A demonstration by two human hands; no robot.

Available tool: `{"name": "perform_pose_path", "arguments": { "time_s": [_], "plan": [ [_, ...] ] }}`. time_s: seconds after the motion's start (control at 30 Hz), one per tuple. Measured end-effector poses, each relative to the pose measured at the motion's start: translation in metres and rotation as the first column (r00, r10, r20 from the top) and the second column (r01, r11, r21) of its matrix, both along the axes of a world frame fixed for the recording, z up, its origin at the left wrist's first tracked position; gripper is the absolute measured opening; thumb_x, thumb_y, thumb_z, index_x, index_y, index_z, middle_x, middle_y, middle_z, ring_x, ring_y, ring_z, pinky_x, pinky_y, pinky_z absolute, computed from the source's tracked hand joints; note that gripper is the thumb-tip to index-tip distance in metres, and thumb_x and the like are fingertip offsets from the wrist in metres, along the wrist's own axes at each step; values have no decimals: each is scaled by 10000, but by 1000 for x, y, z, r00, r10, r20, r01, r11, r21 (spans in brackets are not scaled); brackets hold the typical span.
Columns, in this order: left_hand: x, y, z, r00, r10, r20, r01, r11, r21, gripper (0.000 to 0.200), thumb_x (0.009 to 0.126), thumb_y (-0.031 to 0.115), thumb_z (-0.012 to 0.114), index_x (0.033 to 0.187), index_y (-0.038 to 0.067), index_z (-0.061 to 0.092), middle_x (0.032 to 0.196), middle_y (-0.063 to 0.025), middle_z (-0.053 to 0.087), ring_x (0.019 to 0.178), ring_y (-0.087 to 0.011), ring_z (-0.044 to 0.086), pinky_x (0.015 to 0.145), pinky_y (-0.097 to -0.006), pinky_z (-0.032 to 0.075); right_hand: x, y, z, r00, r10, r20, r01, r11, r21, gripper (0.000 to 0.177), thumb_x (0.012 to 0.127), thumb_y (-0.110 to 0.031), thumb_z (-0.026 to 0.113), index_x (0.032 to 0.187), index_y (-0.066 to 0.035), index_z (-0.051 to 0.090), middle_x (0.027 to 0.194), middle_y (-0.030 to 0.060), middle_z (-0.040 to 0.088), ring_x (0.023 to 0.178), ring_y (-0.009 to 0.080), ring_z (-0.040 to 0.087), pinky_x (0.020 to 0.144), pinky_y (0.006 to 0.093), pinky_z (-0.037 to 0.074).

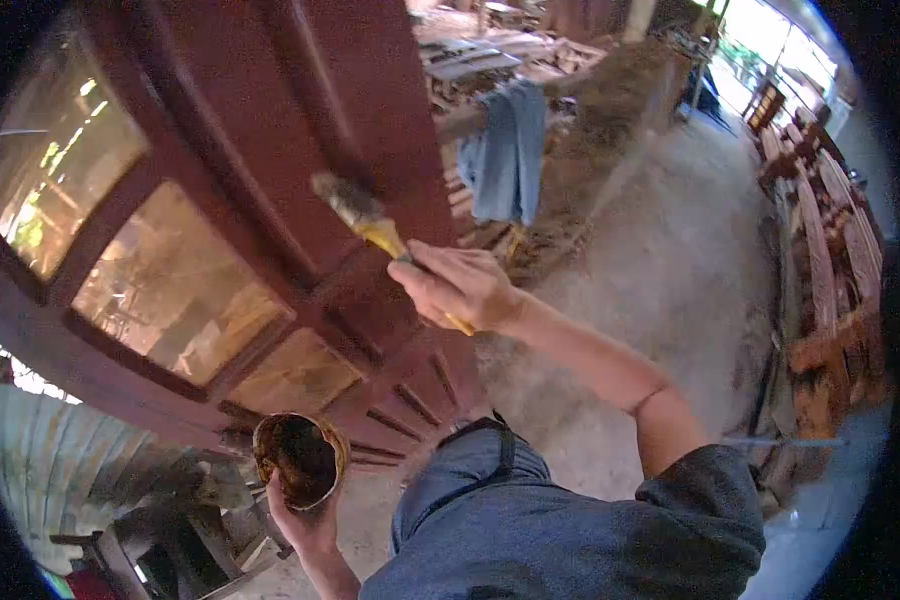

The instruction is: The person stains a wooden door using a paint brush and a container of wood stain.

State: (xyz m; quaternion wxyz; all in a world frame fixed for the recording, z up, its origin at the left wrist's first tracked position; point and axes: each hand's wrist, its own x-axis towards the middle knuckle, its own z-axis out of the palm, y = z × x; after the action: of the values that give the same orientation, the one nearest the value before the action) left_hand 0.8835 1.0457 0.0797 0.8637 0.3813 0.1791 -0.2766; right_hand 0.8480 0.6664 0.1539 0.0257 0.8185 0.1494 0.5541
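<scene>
My right hand [460, 288] is closed round the yellow handle of a paintbrush [378, 228]. The brush's dark bristles overlap the face of a reddish-brown wooden door [390, 110] in this view. Grooved panels and glass panes [180, 285] make up the door, and the panes reflect the surroundings. Lower left, my left hand [305, 525] grips a round can [300, 460] from below and the side. Dark brown paint or stain coats the can's inside and rim. The can is held close to the door's lower edge.
Blue-grey trousers [505, 150] hang over a support beyond the door. Stacked wooden pieces [820, 250] line the right side of the concrete floor [660, 260]. Corrugated metal sheeting [70, 430] stands at the left, with a dark piece of furniture [160, 550] below it.
</scene>
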Motion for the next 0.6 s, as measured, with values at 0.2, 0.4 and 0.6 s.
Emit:
{"name": "perform_pose_path", "arguments": {
  "time_s": [0.2,0.4,0.6],
  "plan": [
    [-5,-24,-10,996,-77,-37,78,997,1,514,893,384,604,1342,152,513,1321,-119,567,1220,-327,541,972,-592,469,-18,15,-18,985,119,-126,-83,962,259,343,740,-4,722,1080,-26,687,995,160,679,740,243,708,605,320,584],
    [-27,-50,-6,998,-68,-11,67,998,-9,519,922,347,580,1374,112,481,1352,-141,546,1246,-328,525,1023,-571,442,-24,21,-73,987,83,-140,-38,953,300,393,743,-4,727,1127,-84,697,1109,200,662,832,270,719,677,335,605],
    [-39,-39,-12,999,-33,-10,33,998,-61,522,926,338,577,1384,110,470,1365,-129,539,1260,-322,518,1037,-539,443,-39,17,-79,981,136,-137,-72,917,393,316,800,32,690,1110,-29,696,1125,214,666,942,294,708,765,347,596]
  ]
}}
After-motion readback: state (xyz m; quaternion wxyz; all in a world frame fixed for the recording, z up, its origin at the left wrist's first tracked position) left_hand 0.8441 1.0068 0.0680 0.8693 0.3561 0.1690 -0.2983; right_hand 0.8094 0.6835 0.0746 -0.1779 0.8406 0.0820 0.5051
